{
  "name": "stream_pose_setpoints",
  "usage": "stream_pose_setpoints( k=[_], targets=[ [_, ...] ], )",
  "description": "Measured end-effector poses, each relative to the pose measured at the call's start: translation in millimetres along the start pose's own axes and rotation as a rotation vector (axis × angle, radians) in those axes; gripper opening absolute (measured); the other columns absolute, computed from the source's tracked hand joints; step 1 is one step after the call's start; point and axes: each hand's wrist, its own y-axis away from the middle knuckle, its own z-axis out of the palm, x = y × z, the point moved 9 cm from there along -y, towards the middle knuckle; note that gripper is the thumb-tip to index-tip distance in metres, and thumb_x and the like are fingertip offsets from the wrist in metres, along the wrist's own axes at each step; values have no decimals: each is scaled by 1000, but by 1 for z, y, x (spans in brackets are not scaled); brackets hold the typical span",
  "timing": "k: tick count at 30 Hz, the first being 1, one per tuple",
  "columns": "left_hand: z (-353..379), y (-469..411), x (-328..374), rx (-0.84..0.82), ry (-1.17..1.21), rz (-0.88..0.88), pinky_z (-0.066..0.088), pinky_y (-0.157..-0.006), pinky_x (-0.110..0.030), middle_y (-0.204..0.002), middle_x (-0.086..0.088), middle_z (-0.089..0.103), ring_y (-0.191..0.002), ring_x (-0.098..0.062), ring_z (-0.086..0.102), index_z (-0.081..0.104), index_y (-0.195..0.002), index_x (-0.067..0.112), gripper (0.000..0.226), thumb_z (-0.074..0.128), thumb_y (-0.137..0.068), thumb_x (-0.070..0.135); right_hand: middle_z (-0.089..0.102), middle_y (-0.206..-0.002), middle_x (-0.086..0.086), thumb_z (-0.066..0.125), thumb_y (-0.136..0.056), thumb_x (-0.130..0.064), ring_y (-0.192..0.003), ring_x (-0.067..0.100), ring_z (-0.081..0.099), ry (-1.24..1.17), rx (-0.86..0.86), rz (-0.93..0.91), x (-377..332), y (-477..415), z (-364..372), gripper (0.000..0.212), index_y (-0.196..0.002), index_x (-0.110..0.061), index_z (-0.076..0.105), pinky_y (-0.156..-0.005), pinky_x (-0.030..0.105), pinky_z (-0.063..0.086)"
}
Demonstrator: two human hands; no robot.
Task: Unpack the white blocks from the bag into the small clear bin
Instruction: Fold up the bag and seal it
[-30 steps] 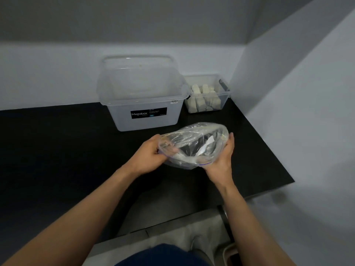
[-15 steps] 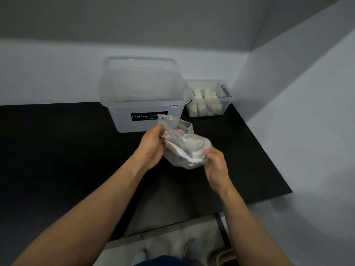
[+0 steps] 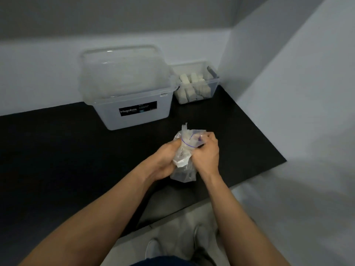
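Bag [image 3: 184, 150]: clear, thin zip bag with a purple line at its mouth, held upright and crumpled between both hands, in front of the large bin [image 3: 134, 114] and a little to its right, just above the counter [image 3: 57, 150].
Blocks in bag: a white shape [image 3: 180, 163] shows through the film low down; how many are inside cannot be told.
Left hand [image 3: 165, 162]: fingers curled round the bag's left side at mid-height.
Right hand [image 3: 206, 152]: fingers closed on the bag's upper right, pinching the film beside the purple line.
Handling, as judged: the film is soft, slick and shapeless, so it folds wherever it is squeezed. The blocks look light and firm. Best hold is the stiffer zip strip at the mouth, one hand on each lip, so that it opens without the load slipping out.
Small bin [image 3: 214, 88]: clear, directly right of the large bin, touching or nearly touching it, against the back wall.
Blocks in small bin [image 3: 189, 89]: white, piled close; several, not countable exactly.
Count: one bag, two bins, two hands.
Large bin: translucent, with a black label on its front and its lid [image 3: 123, 72] standing up behind.
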Motion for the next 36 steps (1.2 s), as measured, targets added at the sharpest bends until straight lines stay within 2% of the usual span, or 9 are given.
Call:
stream_pose_setpoints(
  k=[4,8,11,17,24,27,29,32,36],
  targets=[
    [3,-8,-6,144,-160,55,54,-98,-45,-114,-14,74,-104,-29,72,74,-115,16,20,68,-96,19,72,-101,-9,68,-93,-19,-93,6,68,-230,82,223,34,26,-35,19,-109,-29,73,-80,27,57],
    [20,-19,-5,245,-96,138,59,-77,-36,-121,-10,68,-105,-25,71,62,-126,21,27,63,-99,15,71,-107,3,58,-103,-36,-101,21,69,-689,165,505,70,67,-54,22,-123,-30,65,-92,42,58],
    [46,-27,-10,178,-143,193,58,-76,-33,-118,-12,70,-103,-27,72,67,-120,17,24,66,-96,13,67,-127,9,68,-99,-23,-118,29,68,-757,43,405,64,82,-55,39,-136,-24,54,-100,55,55],
    [107,-32,-48,217,-250,196,52,-68,-31,-95,-7,64,-80,-17,64,63,-94,19,5,66,-93,15,52,-148,7,75,-84,13,-135,26,56,-509,-27,23,43,95,-123,85,-151,-15,30,-107,43,51],
    [191,-24,-119,37,-158,33,53,-75,-42,-102,-14,62,-86,-24,64,54,-106,13,7,54,-101,18,47,-152,-7,65,-102,-25,-133,-5,48,19,48,-45,111,102,-205,54,-152,-23,46,-107,22,45],
    [209,-25,-149,114,-244,35,54,-81,-46,-103,-13,65,-93,-26,65,55,-102,16,20,56,-86,28,40,-147,-7,60,-104,-34,-131,8,47,64,100,30,149,112,-230,43,-145,-23,55,-104,38,52],
    [218,-30,-168,225,-338,73,52,-74,-37,-97,-6,61,-87,-20,62,53,-99,18,14,53,-88,27,42,-140,-8,61,-103,-32,-126,10,52,25,49,54,167,125,-239,46,-147,-23,52,-98,38,54],
    [226,-43,-210,283,-395,40,52,-74,-35,-98,-4,59,-87,-19,60,52,-99,21,5,49,-97,24,46,-140,-15,70,-97,-25,-128,2,52,-117,-40,85,194,153,-245,68,-155,-30,36,-96,20,54],
    [234,-56,-284,152,-439,-48,46,-78,-37,-98,-7,54,-91,-23,54,54,-101,16,12,43,-103,19,56,-126,-18,74,-93,-14,-112,5,61,-68,168,101,250,180,-267,48,-136,-25,56,-83,29,59]
  ],
)
